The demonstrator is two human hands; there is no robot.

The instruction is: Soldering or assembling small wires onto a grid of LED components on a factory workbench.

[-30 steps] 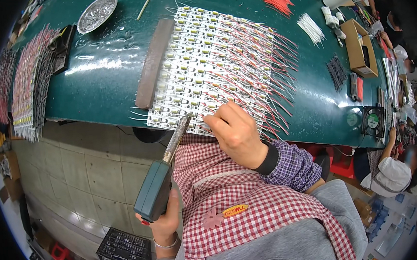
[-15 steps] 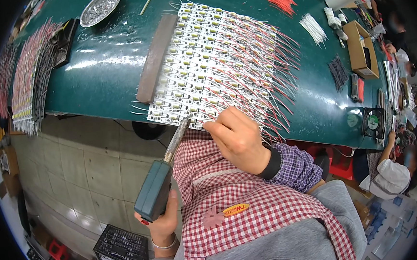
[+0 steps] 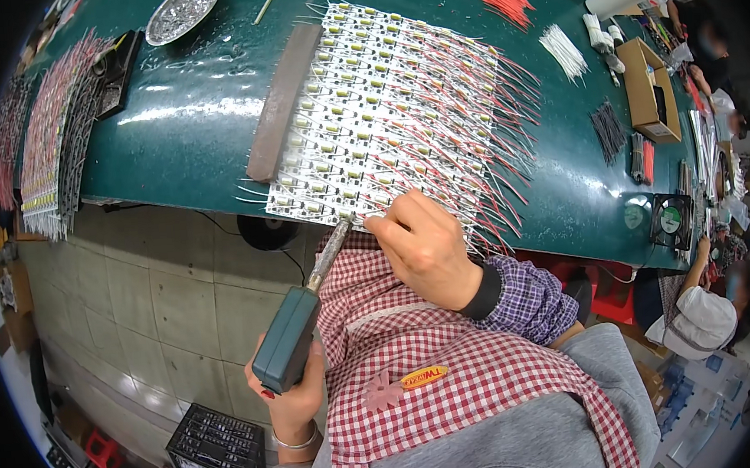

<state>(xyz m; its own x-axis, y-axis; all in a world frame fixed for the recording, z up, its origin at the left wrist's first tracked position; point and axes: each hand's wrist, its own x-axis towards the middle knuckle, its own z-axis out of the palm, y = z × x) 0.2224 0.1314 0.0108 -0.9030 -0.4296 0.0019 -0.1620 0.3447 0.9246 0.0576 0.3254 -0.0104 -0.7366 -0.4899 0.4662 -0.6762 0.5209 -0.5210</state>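
My left hand (image 3: 293, 403) is closed round the handle of a dark green soldering gun (image 3: 287, 340). Its metal barrel points up and away, and the tip meets the near edge of a panel of white circuit boards (image 3: 312, 205). Just right of that tip, my right hand (image 3: 428, 252) pinches with thumb and forefinger what appears to be a thin wire at the panel's edge; the fingers mostly hide it. Rows of small yellowish parts cover the panel. Many red and white wires (image 3: 480, 114) fan out over its right side. A brown bar (image 3: 285, 101) lies along its left edge.
Wired panels (image 3: 56, 143) hang over the green table's (image 3: 187, 151) left end, near a dark stand (image 3: 118, 78). A metal dish (image 3: 183, 14) stands behind. Wire bundles (image 3: 562, 51), a cardboard box (image 3: 650, 93) and a small fan (image 3: 671, 220) are right. Other people sit beyond.
The soldering gun in my left hand has shifted slightly right, bringing its tip nearer my right fingertips. My right hand has hardly moved.
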